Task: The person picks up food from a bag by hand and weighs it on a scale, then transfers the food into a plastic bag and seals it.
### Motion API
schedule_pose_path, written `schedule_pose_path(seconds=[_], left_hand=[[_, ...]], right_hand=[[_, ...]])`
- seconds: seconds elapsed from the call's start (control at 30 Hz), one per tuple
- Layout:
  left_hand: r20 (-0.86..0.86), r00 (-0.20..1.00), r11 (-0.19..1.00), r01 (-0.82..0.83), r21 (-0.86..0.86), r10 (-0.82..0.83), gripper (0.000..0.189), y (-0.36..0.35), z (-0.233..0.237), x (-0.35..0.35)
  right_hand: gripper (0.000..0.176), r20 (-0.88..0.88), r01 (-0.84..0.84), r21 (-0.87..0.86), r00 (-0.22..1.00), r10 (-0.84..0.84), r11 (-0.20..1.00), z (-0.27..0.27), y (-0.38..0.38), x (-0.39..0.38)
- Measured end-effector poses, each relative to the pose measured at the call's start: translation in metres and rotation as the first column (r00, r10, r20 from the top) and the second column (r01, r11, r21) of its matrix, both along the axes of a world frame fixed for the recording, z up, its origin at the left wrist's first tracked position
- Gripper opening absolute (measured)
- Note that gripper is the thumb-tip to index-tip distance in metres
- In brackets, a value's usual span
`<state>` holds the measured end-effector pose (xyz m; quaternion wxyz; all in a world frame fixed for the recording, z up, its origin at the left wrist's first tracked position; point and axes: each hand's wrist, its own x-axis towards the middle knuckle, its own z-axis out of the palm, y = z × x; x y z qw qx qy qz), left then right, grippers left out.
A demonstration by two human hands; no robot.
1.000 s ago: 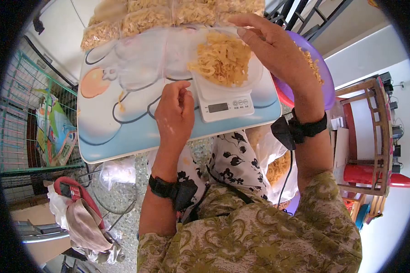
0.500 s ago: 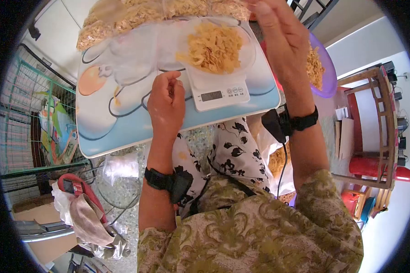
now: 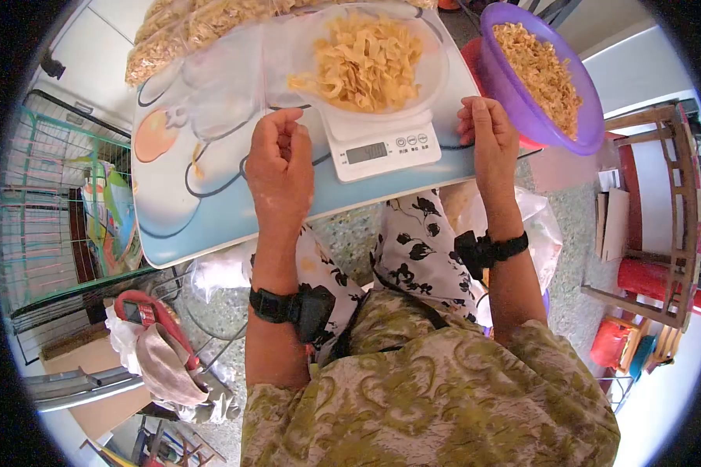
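Note:
A white digital kitchen scale (image 3: 401, 167) sits near the table's front edge, its display lit too faintly to read. On top of it, a clear shallow bowl (image 3: 436, 70) holds a heap of pale yellow dried strips (image 3: 370, 62). My left hand (image 3: 280, 171) rests over the table edge, left of the scale, fingers loosely curled with nothing visible in them. To the scale's right is my right hand (image 3: 491, 144), also loosely curled and apparently without anything. Clear plastic bags (image 3: 218, 101) lie flat on the table beyond my left hand.
Filled bags (image 3: 226, 27) of strips line the table's far edge. A purple basin (image 3: 592, 117) of browner flakes stands at right, over something red. A wire cage (image 3: 54, 202) is at left. Below it, a phone (image 3: 139, 313) and cloth (image 3: 163, 366) lie on a pink seat.
My right hand has come down from the far right of the bowl to the table's near right edge. The strips now heap higher. My left hand stays nearly in place.

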<state>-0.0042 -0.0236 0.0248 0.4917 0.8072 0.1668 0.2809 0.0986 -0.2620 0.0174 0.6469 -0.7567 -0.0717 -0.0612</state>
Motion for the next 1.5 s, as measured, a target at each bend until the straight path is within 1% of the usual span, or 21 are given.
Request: schedule_pose_path(seconds=[0.1,0.17,0.3,0.37,0.53,0.67,0.7,0.83,0.9,0.93,0.97,1.03,1.07,1.17,1.23,1.27,1.33,1.37,1.43,1.47,1.5], left_hand=[[-0.064,0.998,0.995,0.011,-0.103,-0.018,0.023,0.005,-0.004,0.004],[-0.018,1.000,0.961,-0.014,-0.277,0.009,0.023,0.008,0.001,0.010],[0.007,0.993,0.928,-0.111,-0.356,0.121,0.023,0.009,0.005,0.022],[0.134,0.981,0.896,-0.065,-0.440,0.137,0.023,0.007,0.002,0.028],[0.098,0.985,0.921,-0.095,-0.378,0.142,0.019,-0.003,-0.002,0.031],[0.073,0.991,0.922,-0.072,-0.380,0.108,0.018,0.000,-0.003,0.027],[0.073,0.991,0.921,-0.072,-0.384,0.108,0.018,0.001,-0.005,0.028],[0.144,0.986,0.904,-0.018,-0.427,0.088,0.018,0.002,-0.012,0.027],[0.163,0.983,0.900,-0.009,-0.437,0.089,0.018,0.002,-0.012,0.027],[0.151,0.983,0.901,-0.027,-0.432,0.101,0.017,0.002,-0.011,0.027],[0.139,0.984,0.903,-0.044,-0.427,0.113,0.017,0.003,-0.011,0.028],[0.139,0.983,0.895,-0.046,-0.444,0.120,0.017,0.001,-0.008,0.028],[0.137,0.983,0.887,-0.049,-0.460,0.126,0.017,0.000,-0.008,0.028],[0.104,0.987,0.903,-0.066,-0.425,0.121,0.018,0.000,-0.007,0.027],[0.100,0.988,0.910,-0.064,-0.409,0.115,0.018,0.000,-0.007,0.026],[0.097,0.989,0.917,-0.062,-0.394,0.109,0.018,0.001,-0.007,0.026],[0.114,0.987,0.907,-0.055,-0.417,0.113,0.018,0.000,-0.011,0.027],[0.133,0.984,0.897,-0.046,-0.439,0.116,0.019,0.001,-0.012,0.028],[0.122,0.986,0.902,-0.054,-0.429,0.117,0.019,0.002,-0.013,0.028],[0.116,0.986,0.905,-0.058,-0.422,0.117,0.019,0.001,-0.014,0.029],[0.112,0.987,0.905,-0.055,-0.423,0.113,0.019,0.000,-0.014,0.030]], right_hand=[[0.025,0.048,0.023,-0.042,0.999,-0.021,0.999,-0.004,0.003,-0.003],[0.025,0.060,0.025,-0.053,0.998,-0.022,0.998,-0.004,0.004,-0.003],[0.025,0.069,0.049,-0.111,0.997,-0.041,0.993,-0.003,0.007,-0.006],[0.025,0.082,0.048,-0.131,0.996,-0.037,0.990,-0.002,0.006,-0.007],[0.022,0.067,-0.009,-0.106,0.998,0.016,0.994,0.005,-0.009,-0.018],[0.019,0.209,0.078,-0.133,0.977,-0.049,0.988,0.013,-0.067,-0.034],[0.021,0.208,0.107,-0.072,0.974,-0.090,0.992,0.010,-0.086,-0.038],[0.026,-0.001,0.145,-0.345,0.988,-0.155,0.927,-0.005,-0.156,-0.067],[0.026,-0.233,0.128,-0.526,0.929,-0.287,0.841,-0.037,-0.184,-0.087],[0.024,-0.228,-0.011,-0.695,0.952,-0.206,0.719,-0.058,-0.201,-0.095],[0.016,-0.369,-0.089,-0.668,0.902,-0.226,0.739,-0.079,-0.213,-0.107],[0.023,-0.218,-0.170,-0.864,0.975,-0.047,0.474,-0.120,-0.226,-0.121],[0.023,-0.221,-0.172,-0.863,0.974,-0.048,0.476,-0.133,-0.225,-0.124],[0.041,-0.140,-0.124,-0.832,0.990,0.011,0.541,-0.166,-0.219,-0.128],[0.022,-0.365,-0.376,-0.926,0.879,0.306,-0.025,-0.191,-0.229,-0.125],[0.022,-0.367,-0.379,-0.925,0.878,0.307,-0.024,-0.205,-0.231,-0.129],[0.018,-0.410,-0.410,-0.912,0.910,0.060,-0.014,-0.222,-0.228,-0.139],[0.018,-0.414,-0.414,-0.910,0.908,0.063,-0.012,-0.228,-0.230,-0.141],[0.010,-0.182,-0.198,-0.922,0.980,0.080,0.333,-0.225,-0.220,-0.147],[0.010,-0.186,-0.201,-0.921,0.980,0.077,0.334,-0.222,-0.219,-0.147],[0.014,-0.340,-0.309,-0.908,0.938,-0.066,0.281,-0.215,-0.216,-0.146]])
